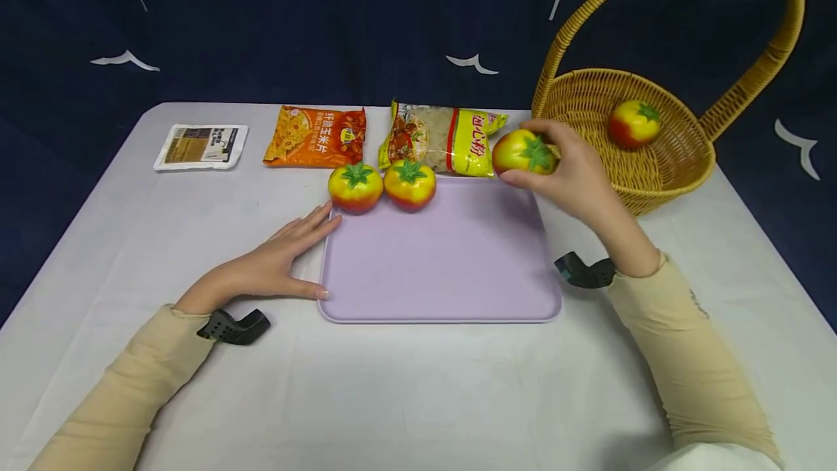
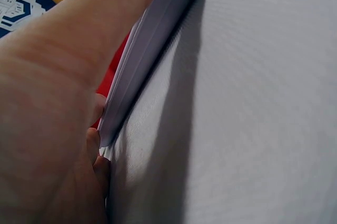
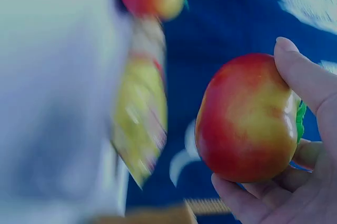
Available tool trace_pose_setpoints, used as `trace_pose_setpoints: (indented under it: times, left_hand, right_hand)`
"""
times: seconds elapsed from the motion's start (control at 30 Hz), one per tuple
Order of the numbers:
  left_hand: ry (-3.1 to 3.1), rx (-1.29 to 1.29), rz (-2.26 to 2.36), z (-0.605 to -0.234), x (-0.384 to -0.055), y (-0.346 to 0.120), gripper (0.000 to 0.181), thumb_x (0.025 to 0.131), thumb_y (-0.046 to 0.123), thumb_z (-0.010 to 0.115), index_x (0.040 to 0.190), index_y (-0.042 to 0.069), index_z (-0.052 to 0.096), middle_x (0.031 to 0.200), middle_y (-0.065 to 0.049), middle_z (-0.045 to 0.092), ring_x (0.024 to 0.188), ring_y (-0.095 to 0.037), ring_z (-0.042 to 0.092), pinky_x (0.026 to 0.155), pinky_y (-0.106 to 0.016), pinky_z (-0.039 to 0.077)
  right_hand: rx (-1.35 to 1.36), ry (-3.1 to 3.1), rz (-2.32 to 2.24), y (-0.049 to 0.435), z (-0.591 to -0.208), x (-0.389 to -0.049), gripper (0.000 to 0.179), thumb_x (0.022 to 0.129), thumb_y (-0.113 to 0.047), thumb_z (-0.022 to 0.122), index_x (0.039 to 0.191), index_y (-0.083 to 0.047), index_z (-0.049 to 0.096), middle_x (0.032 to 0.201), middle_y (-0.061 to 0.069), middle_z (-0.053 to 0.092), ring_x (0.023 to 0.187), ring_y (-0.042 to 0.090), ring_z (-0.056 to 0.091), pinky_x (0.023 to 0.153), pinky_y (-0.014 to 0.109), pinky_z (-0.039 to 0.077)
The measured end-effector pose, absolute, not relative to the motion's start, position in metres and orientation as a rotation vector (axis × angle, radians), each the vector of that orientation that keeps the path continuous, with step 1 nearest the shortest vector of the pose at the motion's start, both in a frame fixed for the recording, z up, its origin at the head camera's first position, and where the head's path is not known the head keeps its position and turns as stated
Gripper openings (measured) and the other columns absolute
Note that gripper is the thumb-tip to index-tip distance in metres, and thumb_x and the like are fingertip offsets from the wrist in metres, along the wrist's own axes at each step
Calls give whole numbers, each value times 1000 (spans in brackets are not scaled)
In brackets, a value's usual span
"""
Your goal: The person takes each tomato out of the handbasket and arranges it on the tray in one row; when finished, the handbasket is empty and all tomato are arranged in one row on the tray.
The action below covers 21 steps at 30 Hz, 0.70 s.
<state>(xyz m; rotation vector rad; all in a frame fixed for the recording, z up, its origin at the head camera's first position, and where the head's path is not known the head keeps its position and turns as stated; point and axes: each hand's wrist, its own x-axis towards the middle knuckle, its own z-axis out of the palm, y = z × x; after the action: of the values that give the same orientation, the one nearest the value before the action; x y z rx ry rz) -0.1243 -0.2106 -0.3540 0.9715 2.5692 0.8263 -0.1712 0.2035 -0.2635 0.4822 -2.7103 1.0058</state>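
My right hand (image 1: 575,173) holds a red-and-yellow tomato (image 1: 523,152) with green leaves, thumb and fingers spread around its sides. It is raised above the tray's far right corner, beside the basket. The right wrist view shows the same tomato (image 3: 247,119) clear of any surface. Two similar tomatoes, one at the far left corner (image 1: 356,188) and one beside it (image 1: 410,186), sit side by side on the lilac tray (image 1: 438,260). My left hand (image 1: 277,260) lies at the tray's left edge, fingers extended and thumb apart, touching the rim.
A wicker basket (image 1: 588,86) with a tall handle stands at the far right, one tomato (image 1: 633,124) inside. Behind the tray lie a yellow noodle packet (image 1: 438,138) and an orange snack bag (image 1: 317,137). A small brown-and-white pouch (image 1: 201,147) lies far left.
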Motion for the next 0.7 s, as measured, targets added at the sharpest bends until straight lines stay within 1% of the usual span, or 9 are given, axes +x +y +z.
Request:
trace_pose_setpoints:
  times: [0.17, 0.27, 0.43, 0.7]
  left_hand:
    - [2567, 966, 826, -353, -124, -210, 103, 74, 46, 77, 151, 12, 17, 156, -5, -5, 139, -35, 1, 108, -52, 1]
    - [2566, 961, 825, -352, -124, -210, 104, 74, 46, 77, 151, 12, 17, 156, -5, -5, 139, -34, 0, 108, -52, 1]
    - [2566, 947, 829, -352, -124, -209, 104, 73, 45, 77, 151, 12, 17, 156, -5, -5, 139, -34, 0, 108, -52, 1]
    - [2566, 943, 826, -353, -124, -209, 104, 74, 46, 77, 151, 13, 16, 156, -5, -5, 139, -34, 0, 108, -53, 1]
  right_hand:
    - [677, -2776, 944, 173, -294, -172, 72, 70, -33, 83, 129, -4, 53, 121, 13, 52, 102, 27, 49, 85, 43, 41]
    - [735, -2793, 956, 164, -306, -174, 71, 70, -32, 83, 128, -4, 52, 120, 13, 52, 102, 25, 49, 86, 41, 42]
    - [792, -2781, 977, 156, -313, -178, 67, 72, -30, 83, 126, -4, 53, 121, 11, 53, 105, 23, 49, 89, 39, 42]
    - [786, -2823, 920, 152, -318, -182, 67, 73, -33, 81, 129, -8, 54, 127, 10, 52, 114, 25, 48, 94, 41, 38]
